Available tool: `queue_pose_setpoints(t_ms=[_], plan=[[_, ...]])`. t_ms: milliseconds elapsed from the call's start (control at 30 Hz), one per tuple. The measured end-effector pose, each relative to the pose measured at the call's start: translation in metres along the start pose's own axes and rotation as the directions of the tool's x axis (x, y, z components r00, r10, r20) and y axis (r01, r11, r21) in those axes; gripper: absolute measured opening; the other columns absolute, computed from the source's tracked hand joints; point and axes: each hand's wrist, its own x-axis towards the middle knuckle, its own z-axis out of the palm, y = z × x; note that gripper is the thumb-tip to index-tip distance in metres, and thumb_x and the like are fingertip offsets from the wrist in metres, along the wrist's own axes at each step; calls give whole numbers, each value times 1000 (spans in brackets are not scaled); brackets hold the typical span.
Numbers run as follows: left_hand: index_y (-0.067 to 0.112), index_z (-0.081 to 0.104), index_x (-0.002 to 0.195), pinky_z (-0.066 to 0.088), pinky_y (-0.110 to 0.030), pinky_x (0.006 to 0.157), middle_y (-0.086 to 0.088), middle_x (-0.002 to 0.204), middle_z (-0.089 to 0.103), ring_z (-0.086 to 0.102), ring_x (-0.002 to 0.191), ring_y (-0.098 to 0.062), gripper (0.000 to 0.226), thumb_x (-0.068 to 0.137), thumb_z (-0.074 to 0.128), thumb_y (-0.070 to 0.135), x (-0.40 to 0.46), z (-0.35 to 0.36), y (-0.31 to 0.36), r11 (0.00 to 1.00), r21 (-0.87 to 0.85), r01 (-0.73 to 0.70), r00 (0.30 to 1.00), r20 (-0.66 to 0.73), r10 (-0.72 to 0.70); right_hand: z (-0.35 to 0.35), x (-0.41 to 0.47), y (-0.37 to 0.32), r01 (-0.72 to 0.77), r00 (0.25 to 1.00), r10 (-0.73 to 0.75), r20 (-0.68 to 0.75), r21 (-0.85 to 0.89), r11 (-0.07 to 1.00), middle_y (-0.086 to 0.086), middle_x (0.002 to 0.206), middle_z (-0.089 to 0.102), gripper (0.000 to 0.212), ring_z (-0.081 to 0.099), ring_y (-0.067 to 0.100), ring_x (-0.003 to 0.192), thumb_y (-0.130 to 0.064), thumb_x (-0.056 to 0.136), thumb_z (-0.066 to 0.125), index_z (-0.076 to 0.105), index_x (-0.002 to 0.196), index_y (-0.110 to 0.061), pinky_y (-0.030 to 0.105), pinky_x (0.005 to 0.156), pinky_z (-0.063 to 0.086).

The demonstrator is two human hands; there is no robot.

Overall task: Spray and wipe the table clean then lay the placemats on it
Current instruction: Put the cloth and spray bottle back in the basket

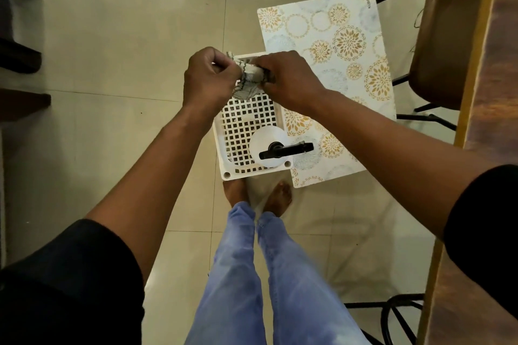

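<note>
Both hands, left hand [208, 78] and right hand [288, 78], pinch a bunched cloth [252, 80] above a white rack [246, 120]. Spray bottle [270, 150] stands near; nozzle points right. Placemat [336, 64] runs near-far, on the right.

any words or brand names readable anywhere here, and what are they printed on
"KUBER" (the first letter is small and a little uncertain): printed sideways along the far right edge of the floral placemat, near its top corner.

Nothing else readable: the spray bottle, the white lattice basket and the cloth held by the left hand and right hand show no visible text.
</note>
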Motion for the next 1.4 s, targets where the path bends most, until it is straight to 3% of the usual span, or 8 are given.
queue_pose_setpoints(t_ms=[267,433,633,867,1000,1133,1267,1400], plan=[[12,65,117,58,-21,70,2,96,78,73,76,2,32,89,80,16,-24,2,-35,942,-303,142,986,-38,-160,-2,16,-4,182,981,-148,128,-321,929,-1,113,68,18,53,30,117,-25,94,60,70,108,-29,46,93,36],[22,50,130,55,-23,79,15,96,76,72,91,5,63,80,88,27,-28,-2,-41,989,32,-143,990,-3,143,-5,29,-4,204,958,-134,254,-273,940,11,114,60,21,58,31,102,-23,98,56,68,113,-17,45,81,49],[27,77,116,58,-40,89,16,102,77,71,96,-8,32,84,75,21,-5,-3,-34,903,219,-369,922,-37,385,-14,32,-5,140,969,-101,225,-165,976,9,114,69,41,62,29,98,-26,93,67,54,131,-18,43,79,52],[21,75,110,58,-30,81,5,104,73,68,94,-10,24,87,75,27,4,-4,-39,872,203,-446,885,-46,463,-17,35,-3,213,960,-154,232,-252,944,4,98,69,22,57,26,84,-30,90,69,75,107,-19,37,69,41],[24,61,101,58,-40,72,0,100,68,73,98,-29,35,90,54,56,7,-3,-51,985,-134,110,976,-172,-132,-18,34,-2,267,956,-219,193,-277,923,-1,118,68,29,51,30,117,-35,90,68,74,118,-32,42,88,37],[5,68,114,62,-38,74,-16,109,77,76,97,-31,85,101,27,79,4,-7,-53,686,-304,661,748,187,-637,-17,30,0,347,938,-329,113,-241,907,-9,120,67,36,47,30,119,-30,90,67,71,124,-39,42,87,33],[-3,68,128,65,-47,88,-26,123,74,75,113,-38,101,95,32,86,8,-11,-56,351,-492,797,603,612,-512,-19,30,0,411,908,-420,3,-211,887,-11,118,68,34,50,31,106,-33,90,65,72,122,-43,42,80,42],[1,65,137,59,-47,102,-22,132,71,72,120,-35,77,92,69,63,23,-11,-49,205,-634,746,657,648,-386,-26,28,0,469,883,-457,107,-242,849,-4,129,63,34,59,28,103,-31,92,63,72,123,-39,39,72,49]])
